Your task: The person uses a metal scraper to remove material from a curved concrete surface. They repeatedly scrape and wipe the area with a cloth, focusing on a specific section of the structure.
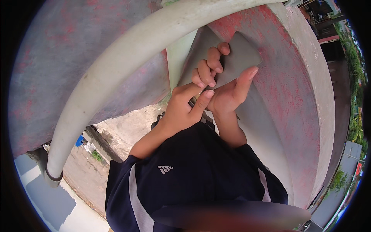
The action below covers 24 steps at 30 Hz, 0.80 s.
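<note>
My left hand (182, 107) reaches across to my right wrist. Its thumb and forefinger close on a dark band (192, 101) with a small shiny part, mostly covered by the fingers; it looks like a watch strap or bracelet, though I cannot tell which. My right hand (227, 95) is turned palm up, its thumb stretched out and its fingers loosely bent and apart, with nothing in the palm. Directly behind the right fingers is a flat grey angular shape (243, 52); whether it is a separate sheet or a part of the wall I cannot tell.
A thick pale curved pipe (104, 73) arches over the left and top. Grey walls with worn red paint stand at left (46, 77) and right (286, 77). Below left lies sunlit ground (83, 181) with a small blue object (80, 140). Greenery (355, 77) shows at the far right.
</note>
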{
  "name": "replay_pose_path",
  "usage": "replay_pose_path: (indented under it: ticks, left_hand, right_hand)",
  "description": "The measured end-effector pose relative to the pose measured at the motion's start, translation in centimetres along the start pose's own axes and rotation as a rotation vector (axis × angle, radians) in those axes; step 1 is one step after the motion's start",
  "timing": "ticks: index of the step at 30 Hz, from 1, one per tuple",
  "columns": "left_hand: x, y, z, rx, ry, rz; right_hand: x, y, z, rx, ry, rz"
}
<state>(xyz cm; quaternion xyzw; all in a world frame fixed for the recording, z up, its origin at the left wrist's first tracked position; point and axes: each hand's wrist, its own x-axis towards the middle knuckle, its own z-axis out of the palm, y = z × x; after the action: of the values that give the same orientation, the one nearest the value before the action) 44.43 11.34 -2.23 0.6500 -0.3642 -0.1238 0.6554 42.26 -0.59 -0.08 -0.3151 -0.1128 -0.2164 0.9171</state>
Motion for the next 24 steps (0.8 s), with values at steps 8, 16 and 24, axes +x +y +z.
replay_pose_path:
  ticks: [8, 16, 24]
  left_hand:
    - [-0.08, 0.52, -0.01, 0.043, -0.008, -0.089]
    - [-0.24, -0.02, 0.06, 0.067, -0.005, -0.091]
    - [-0.21, 0.41, -0.04, 0.041, 0.028, -0.073]
  right_hand:
    - [0.19, 0.18, 0.25, 0.015, 0.063, 0.041]
    - [0.2, 0.31, -0.3, 0.091, -0.01, 0.009]
    - [0.13, 0.67, 0.24, 0.127, 0.075, 0.014]
